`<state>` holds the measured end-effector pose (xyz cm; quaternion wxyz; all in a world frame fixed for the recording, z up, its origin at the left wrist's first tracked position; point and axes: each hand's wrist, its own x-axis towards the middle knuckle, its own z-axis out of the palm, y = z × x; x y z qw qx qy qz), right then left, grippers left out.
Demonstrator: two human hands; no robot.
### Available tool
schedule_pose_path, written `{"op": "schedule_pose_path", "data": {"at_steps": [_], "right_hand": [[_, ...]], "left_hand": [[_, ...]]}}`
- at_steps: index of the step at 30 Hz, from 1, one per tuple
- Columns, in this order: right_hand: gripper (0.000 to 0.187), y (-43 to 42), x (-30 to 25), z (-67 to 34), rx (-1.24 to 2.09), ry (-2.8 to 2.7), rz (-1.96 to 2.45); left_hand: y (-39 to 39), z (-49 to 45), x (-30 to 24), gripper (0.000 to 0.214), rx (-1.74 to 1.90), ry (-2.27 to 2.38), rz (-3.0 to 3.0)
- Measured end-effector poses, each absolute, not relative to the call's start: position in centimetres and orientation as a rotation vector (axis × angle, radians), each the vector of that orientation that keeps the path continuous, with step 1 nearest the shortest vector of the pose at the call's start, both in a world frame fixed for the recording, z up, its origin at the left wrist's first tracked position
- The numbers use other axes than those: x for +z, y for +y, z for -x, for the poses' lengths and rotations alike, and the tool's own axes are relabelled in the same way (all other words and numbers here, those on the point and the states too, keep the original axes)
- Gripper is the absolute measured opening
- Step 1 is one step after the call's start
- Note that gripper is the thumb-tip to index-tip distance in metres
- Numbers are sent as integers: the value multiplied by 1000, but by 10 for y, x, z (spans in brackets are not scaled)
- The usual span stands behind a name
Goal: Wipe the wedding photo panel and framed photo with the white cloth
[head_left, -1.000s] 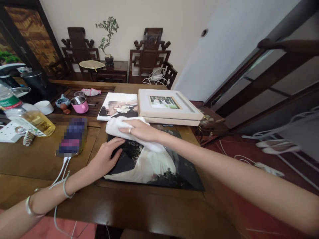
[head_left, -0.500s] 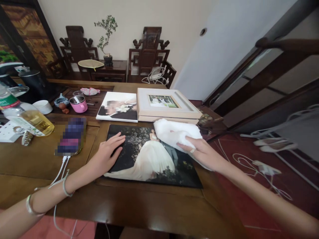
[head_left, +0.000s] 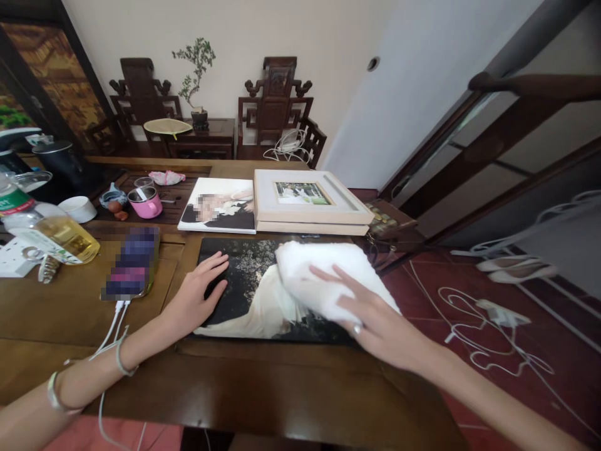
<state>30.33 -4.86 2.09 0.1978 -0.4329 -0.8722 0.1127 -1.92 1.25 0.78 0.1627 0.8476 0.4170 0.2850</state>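
With left hand [head_left: 201,293] open over left edge of photo panel [head_left: 263,300], gripping nothing; with right hand [head_left: 375,321] half-curled on white cloth [head_left: 350,258] across right side. Near worktop's [head_left: 225,382] front right corner. Probably stiff, slick, scratchable: lift by opposite edges. For cloth, likely soft, light: bunch at middle.

Cloth [head_left: 350,258] on photo [head_left: 244,300], frames [head_left: 300,213] behind, phone [head_left: 131,263] left
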Motion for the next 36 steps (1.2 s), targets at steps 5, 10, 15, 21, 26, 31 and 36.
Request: {"op": "schedule_pose_path", "data": {"at_steps": [5, 10, 15, 21, 26, 31, 36], "right_hand": [[20, -100, 37, -291, 412, -2664, 942], [27, -86, 44, -299, 453, -2646, 987], [19, -21, 35, -307, 417, -2511, 1290], [21, 19, 24, -309, 411, -2429, 1316], [16, -30, 23, -302, 344, -2435, 1255], [16, -103, 30, -289, 260, -2594, 1053], [20, -121, 42, -283, 336, -2719, 933]], "left_hand": [[13, 19, 9, 41, 690, 1174, -2449], [13, 19, 10, 39, 619, 1180, -2476], [13, 20, 10, 40, 596, 1181, -2482], [14, 20, 8, 39, 620, 1170, -2481], [13, 20, 9, 40, 627, 1177, -2469], [11, 20, 9, 43, 630, 1228, -2435], [12, 20, 6, 41, 690, 1225, -2436]]}}
